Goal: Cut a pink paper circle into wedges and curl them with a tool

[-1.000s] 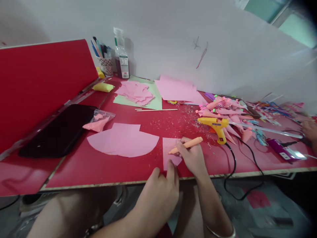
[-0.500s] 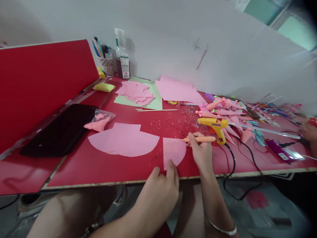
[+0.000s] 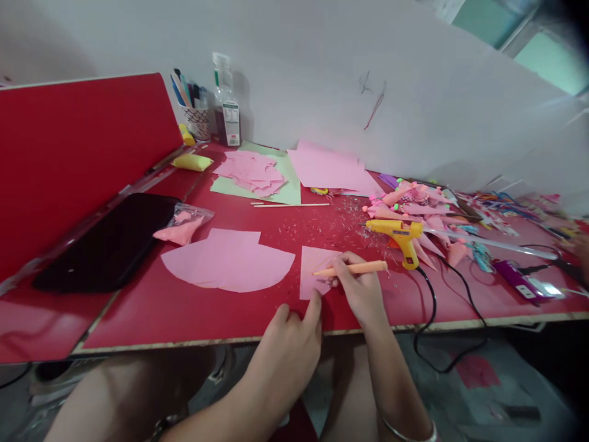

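A small pink paper piece (image 3: pixel 309 279) with straight left and top edges lies flat on the red table. My right hand (image 3: pixel 361 293) is closed round an orange marker (image 3: pixel 363 267), whose tip points left over the middle of this paper; I cannot tell if it touches. Part of the paper's right side is hidden behind the hand. My left hand (image 3: pixel 293 344) holds nothing, its index finger stretched onto the paper's lower edge and the other fingers partly curled. Just left lies a larger fan-shaped pink paper (image 3: pixel 230 261), with a rectangular part sticking up at its top.
A yellow glue gun (image 3: pixel 400 233) with a black cord lies right, before heaped pink paper cones (image 3: pixel 418 202). Pink scraps (image 3: pixel 251 172) and sheets (image 3: pixel 326 164) lie behind. A black tray-like object (image 3: pixel 110 245) is left; a bottle (image 3: pixel 227 110) and pen cup (image 3: pixel 197 121) stand back.
The marker and my right hand have moved left and slightly down, from the paper's top right corner to over its middle. The small paper has shifted slightly up, away from me.
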### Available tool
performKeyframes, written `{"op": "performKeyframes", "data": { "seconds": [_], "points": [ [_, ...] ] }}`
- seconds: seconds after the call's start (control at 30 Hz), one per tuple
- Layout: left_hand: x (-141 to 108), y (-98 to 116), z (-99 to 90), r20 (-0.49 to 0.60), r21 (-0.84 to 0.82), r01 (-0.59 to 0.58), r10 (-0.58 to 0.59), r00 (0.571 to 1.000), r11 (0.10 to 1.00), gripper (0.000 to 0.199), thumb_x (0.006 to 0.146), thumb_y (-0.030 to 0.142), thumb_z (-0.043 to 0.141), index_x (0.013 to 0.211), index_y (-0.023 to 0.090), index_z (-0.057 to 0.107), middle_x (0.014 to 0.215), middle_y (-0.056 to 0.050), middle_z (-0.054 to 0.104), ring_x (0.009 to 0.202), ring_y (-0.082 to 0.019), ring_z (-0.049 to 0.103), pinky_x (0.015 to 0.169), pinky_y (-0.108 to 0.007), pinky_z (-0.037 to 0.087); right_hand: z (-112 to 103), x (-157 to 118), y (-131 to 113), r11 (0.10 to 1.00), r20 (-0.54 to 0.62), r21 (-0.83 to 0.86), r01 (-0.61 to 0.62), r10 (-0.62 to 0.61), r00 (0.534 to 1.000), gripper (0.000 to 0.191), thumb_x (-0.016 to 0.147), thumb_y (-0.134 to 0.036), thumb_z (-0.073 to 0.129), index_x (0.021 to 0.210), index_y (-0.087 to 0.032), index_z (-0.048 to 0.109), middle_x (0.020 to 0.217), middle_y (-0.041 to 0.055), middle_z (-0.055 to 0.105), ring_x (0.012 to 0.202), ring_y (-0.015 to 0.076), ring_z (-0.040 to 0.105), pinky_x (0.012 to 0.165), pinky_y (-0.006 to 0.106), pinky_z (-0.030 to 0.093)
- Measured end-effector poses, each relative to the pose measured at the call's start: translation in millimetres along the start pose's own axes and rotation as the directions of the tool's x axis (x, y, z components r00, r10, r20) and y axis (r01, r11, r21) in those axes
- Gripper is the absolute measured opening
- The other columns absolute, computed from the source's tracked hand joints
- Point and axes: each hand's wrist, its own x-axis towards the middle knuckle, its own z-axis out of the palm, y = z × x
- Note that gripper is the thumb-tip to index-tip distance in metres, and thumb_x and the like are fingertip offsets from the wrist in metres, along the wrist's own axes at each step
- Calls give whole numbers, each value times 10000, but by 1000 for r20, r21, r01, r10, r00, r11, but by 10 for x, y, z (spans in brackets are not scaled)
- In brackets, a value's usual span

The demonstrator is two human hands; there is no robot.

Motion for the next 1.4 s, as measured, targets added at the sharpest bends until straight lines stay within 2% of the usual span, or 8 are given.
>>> {"op": "performKeyframes", "data": {
  "seconds": [0.2, 0.6, 0.77, 0.93, 1.27, 1.4],
  "points": [
    [17, 26, -27, 66, -15, -11, 12, 998, 1000, 301, 818, 200, 432, 1058, 138, 602, 1183, -179, 540, 491, -120, 553, 532, -311, 393, 60, -11, -46, 999, 129, -37, 6, -1, 992, 181, 780, -270, 541, 632, -167, 543, 576, -35, 540, 555, 90, 523, 519, 183, 406],
    [33, 24, -70, 92, -25, -8, 11, 996, 1000, 320, 815, 178, 437, 1098, 113, 572, 1182, -203, 529, 504, -110, 553, 550, -307, 399, 54, -17, -59, 983, 149, -176, 49, -23, 989, 214, 784, -296, 519, 610, -174, 537, 571, -11, 565, 565, 123, 545, 522, 210, 407],
    [40, 24, -71, 91, -4, -8, 8, 996, 1000, 327, 818, 178, 422, 1104, 121, 570, 1177, -185, 537, 483, -110, 552, 538, -307, 398, -15, 16, -27, 986, 77, -162, 26, -14, 997, 204, 785, -298, 527, 621, -176, 530, 563, -15, 567, 566, 129, 562, 544, 212, 423],
    [36, 25, -45, 63, 19, -8, 7, 998, 1000, 335, 810, 190, 436, 1107, 107, 567, 1185, -190, 531, 476, -111, 550, 545, -313, 404, -122, 62, -9, 962, -62, -272, 8, -25, 998, 215, 784, -331, 522, 638, -176, 550, 557, -12, 588, 557, 135, 557, 551, 217, 415],
    [38, 31, -53, 28, 17, 14, -14, 1000, 1000, 322, 806, 209, 454, 1085, 125, 592, 1181, -165, 546, 462, -110, 549, 536, -305, 417, -305, 151, 143, 903, -277, -429, -37, -93, 956, 255, 772, -409, 514, 684, -174, 564, 577, -2, 589, 555, 146, 548, 561, 241, 405],
    [34, 42, -35, 25, 27, 6, -7, 1000, 1000, 333, 814, 215, 448, 1104, 122, 580, 1195, -186, 528, 464, -102, 544, 544, -303, 418, -331, 167, 155, 906, -308, -423, 6, -150, 940, 239, 775, -392, 506, 734, -169, 581, 664, 17, 612, 590, 146, 552, 588, 248, 420]
  ]
}}
